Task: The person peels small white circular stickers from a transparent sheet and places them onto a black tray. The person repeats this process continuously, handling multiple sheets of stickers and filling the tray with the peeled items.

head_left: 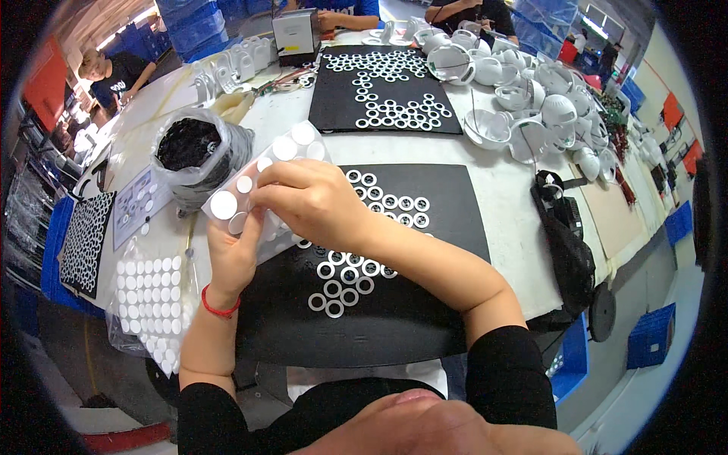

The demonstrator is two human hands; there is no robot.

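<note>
My left hand [232,256], with a red cord at its wrist, holds up a see-through sheet of round white stickers [244,184] by its near corner, thumb on top. My right hand [322,203] reaches across it, thumb and fingertips pinched together at the sheet's surface. Whether a sticker is between those fingertips is hidden. Under both hands lies a black board [425,311] with many white rings [334,308] on it, some with dark centres. Part of the rings is covered by my right forearm.
A bag-lined bin [171,178] with black contents stands at the left. More sticker sheets [149,292] lie at the near-left edge. Beyond are a second black board [334,98] with rings, a pile of white shells [557,110] and a grey box [296,34]. Other people sit across the table.
</note>
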